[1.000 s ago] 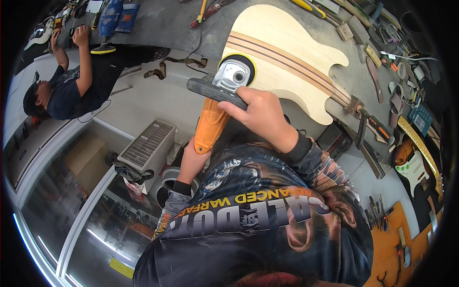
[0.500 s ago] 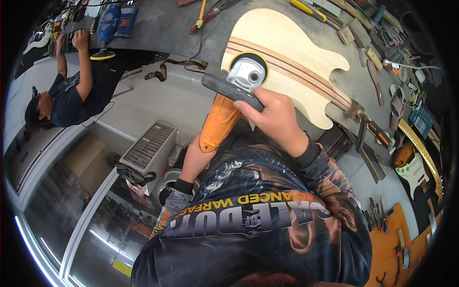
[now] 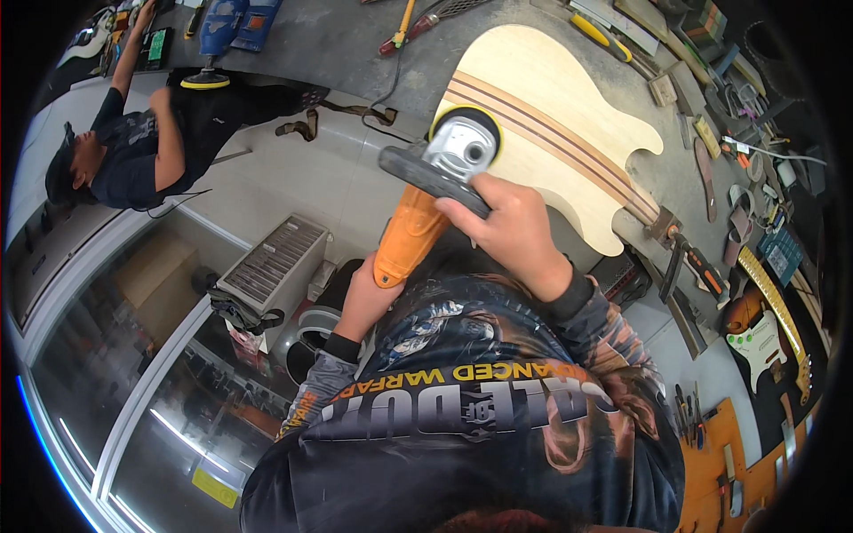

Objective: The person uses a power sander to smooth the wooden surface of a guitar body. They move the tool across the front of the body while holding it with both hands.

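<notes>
An orange angle sander (image 3: pixel 414 233) with a grey metal head and a round, yellow-rimmed pad is held between both my hands. My left hand (image 3: pixel 362 298) is wrapped round the rear of its orange body. My right hand (image 3: pixel 515 226) grips the black handle (image 3: pixel 433 180) across its front. The pad is at the near left edge of a pale wooden guitar body (image 3: pixel 533 80); whether it touches the wood is hidden. Brown and dark stripes run along the middle of the body. A clamp with an orange-and-black handle (image 3: pixel 702 265) is at the body's right end.
Beyond lies the grey workbench (image 3: pixel 355 53), with a yellow-handled tool (image 3: pixel 601 37) and a power cord. Offcuts and tools crowd its right side, near a guitar neck (image 3: pixel 773 298). At the left, a person (image 3: pixel 142 155) is beside a blue sander (image 3: pixel 222 31). A grey box (image 3: pixel 275 262) stands below.
The view has shifted, so the guitar body appears farther right. The sander has moved slightly left relative to it. The person at the left has stretched one arm out and drawn the other back.
</notes>
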Motion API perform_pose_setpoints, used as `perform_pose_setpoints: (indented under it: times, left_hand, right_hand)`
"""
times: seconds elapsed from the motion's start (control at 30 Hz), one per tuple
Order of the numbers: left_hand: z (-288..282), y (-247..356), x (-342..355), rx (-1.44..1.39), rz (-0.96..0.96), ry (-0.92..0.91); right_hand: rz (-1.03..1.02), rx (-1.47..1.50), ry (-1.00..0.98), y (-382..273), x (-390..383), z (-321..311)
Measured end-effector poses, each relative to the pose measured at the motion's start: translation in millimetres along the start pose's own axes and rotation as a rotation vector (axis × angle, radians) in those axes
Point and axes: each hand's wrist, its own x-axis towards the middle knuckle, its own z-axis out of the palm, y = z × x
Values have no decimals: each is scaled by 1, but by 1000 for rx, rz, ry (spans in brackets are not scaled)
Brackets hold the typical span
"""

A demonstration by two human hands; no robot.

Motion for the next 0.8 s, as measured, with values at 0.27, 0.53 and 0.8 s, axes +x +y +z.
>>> perform_pose_setpoints:
  times: [0.27,0.53,0.8]
  left_hand:
    - [5,-13,-10,-19,6,-29]
    - [2,5,0,-37,-3,-8]
    - [9,4,8,-70,40,21]
  right_hand:
    - [-23,0,1,-2,-12,7]
    - [-24,-29,-9,-4,5,0]
    - [-42,-54,13,-2,12,-3]
